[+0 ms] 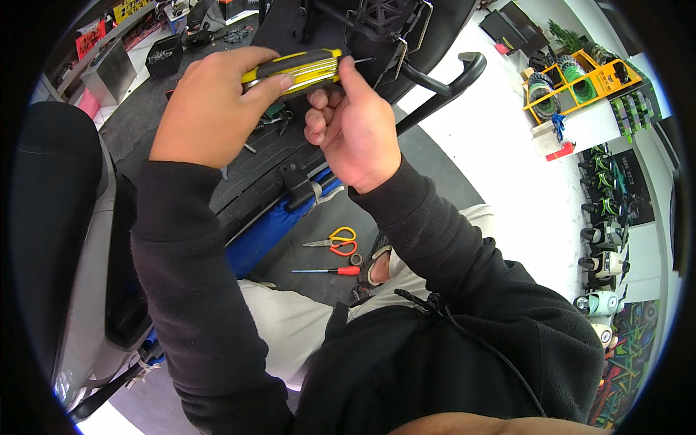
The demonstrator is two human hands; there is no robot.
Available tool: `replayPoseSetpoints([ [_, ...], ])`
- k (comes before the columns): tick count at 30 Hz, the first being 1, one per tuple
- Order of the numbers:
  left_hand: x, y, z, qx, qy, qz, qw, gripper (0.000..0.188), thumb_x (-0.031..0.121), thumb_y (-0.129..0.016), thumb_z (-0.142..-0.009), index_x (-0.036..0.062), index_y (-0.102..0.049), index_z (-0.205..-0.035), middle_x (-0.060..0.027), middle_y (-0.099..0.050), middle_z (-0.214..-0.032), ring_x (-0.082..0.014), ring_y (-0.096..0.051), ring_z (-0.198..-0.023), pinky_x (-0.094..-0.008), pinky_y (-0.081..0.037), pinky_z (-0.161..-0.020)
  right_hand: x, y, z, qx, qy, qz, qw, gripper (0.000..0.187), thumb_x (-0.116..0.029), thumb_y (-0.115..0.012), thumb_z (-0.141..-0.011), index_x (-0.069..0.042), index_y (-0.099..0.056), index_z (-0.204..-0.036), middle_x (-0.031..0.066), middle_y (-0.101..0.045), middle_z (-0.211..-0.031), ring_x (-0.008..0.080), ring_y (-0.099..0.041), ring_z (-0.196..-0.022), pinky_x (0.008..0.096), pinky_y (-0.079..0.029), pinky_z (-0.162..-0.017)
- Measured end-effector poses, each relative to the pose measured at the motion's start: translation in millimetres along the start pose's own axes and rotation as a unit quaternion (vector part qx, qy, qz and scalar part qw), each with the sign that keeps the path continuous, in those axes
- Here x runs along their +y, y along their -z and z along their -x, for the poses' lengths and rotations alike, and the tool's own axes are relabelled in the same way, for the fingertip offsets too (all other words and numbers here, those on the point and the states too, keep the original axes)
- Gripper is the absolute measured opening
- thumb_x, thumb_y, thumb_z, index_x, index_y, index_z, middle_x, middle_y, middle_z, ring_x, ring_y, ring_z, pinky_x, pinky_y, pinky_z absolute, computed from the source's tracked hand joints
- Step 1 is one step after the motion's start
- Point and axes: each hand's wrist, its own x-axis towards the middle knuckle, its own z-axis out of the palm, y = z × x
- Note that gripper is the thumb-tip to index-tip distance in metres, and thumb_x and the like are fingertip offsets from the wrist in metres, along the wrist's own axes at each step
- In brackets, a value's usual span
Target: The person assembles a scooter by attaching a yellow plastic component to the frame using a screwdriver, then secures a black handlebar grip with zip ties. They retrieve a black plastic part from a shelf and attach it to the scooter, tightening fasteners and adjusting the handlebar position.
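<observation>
A yellow-and-black folding hex key set [301,67] is held up over the dark footboard of a vehicle [264,170]. My left hand [210,101] is closed round its left end, thumb along the near side and fingers on top. Several folded silver keys lie in the handle, and one dark key points out to the right. At that right end is my right hand [362,134], its thumb pressed up against the handle by the key and its other fingers curled below. The thumb partly hides the key's base.
Scissors [341,243], a tape roll [356,259] and a red-handled screwdriver [348,270] lie on the floor. A black bent bar [464,76] juts out right of my hands. A black box of small parts [164,56] stands at upper left, a dark seat [54,181] below.
</observation>
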Motion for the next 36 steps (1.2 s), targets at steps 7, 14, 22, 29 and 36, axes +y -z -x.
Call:
replayPoseSetpoints([
  [7,3,-13,0,0.024,-0.04,-0.015,0.999,0.035,0.023,-0.076,-0.096,-0.0027,-0.074,-0.119,-0.0245,-0.075,-0.098,-0.0391,-0.074,-0.088,-0.0435,-0.056,-0.079,-4,-1,-1,0.027,-0.005,-0.015,1.0,0.037,-0.045,-0.042,-0.116,-0.012,-0.057,-0.11,0.0022,-0.058,-0.075,0.0179,-0.057,-0.057,0.0333,-0.044,-0.054],
  [14,2,-18,-2,0.073,-0.116,-0.049,0.989,0.03,0.021,-0.076,-0.094,-0.0006,-0.076,-0.116,-0.0222,-0.075,-0.098,-0.0421,-0.072,-0.091,-0.0482,-0.057,-0.081,-6,4,0,0.01,-0.005,-0.016,1.0,0.038,-0.046,-0.042,-0.116,-0.013,-0.059,-0.11,0.001,-0.057,-0.077,0.016,-0.055,-0.059,0.0333,-0.044,-0.058],
  [22,0,-22,-1,0.096,-0.133,-0.058,0.985,0.029,0.021,-0.077,-0.094,0.0017,-0.076,-0.114,-0.0196,-0.076,-0.1,-0.0407,-0.072,-0.093,-0.0474,-0.057,-0.082,-4,9,-1,-0.012,-0.002,-0.034,0.999,0.041,-0.05,-0.044,-0.115,-0.013,-0.062,-0.111,-0.0002,-0.056,-0.078,0.0146,-0.052,-0.062,0.0324,-0.044,-0.061],
  [29,2,-28,-1,0.128,-0.177,-0.104,0.97,0.029,0.016,-0.076,-0.09,0.0069,-0.074,-0.119,-0.0136,-0.073,-0.1,-0.0367,-0.073,-0.091,-0.0449,-0.058,-0.078,-2,13,-1,-0.025,0.002,-0.044,0.999,0.043,-0.051,-0.042,-0.115,-0.012,-0.062,-0.112,0.0006,-0.058,-0.081,0.0151,-0.054,-0.065,0.0332,-0.045,-0.064],
  [36,8,-39,12,0.136,-0.19,-0.137,0.963,0.036,0.003,-0.075,-0.089,0.0068,-0.07,-0.125,-0.0135,-0.069,-0.099,-0.0372,-0.069,-0.085,-0.0417,-0.055,-0.074,-4,21,11,-0.052,0.004,-0.015,0.999,0.049,-0.048,-0.037,-0.116,-0.014,-0.056,-0.145,0.0017,-0.055,-0.091,0.0162,-0.051,-0.072,0.0331,-0.043,-0.07],
])
